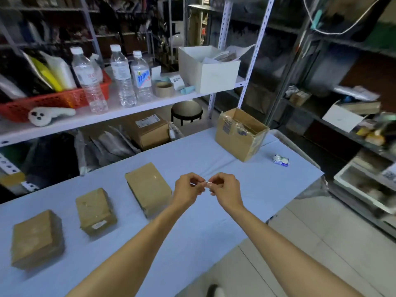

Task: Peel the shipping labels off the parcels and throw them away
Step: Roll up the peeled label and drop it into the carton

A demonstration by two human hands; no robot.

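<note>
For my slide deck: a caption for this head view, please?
Over the table, left hand and right hand pinch a small label scrap beside three parcels.

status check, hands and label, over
Left hand and right hand both pinching a small label scrap above the table. Middle parcel shows a label. Nothing blocking the hands.

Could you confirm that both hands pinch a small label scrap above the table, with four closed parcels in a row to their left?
Not quite: the head view shows three closed parcels, not four. The left hand and right hand do pinch the scrap above the table.
</note>
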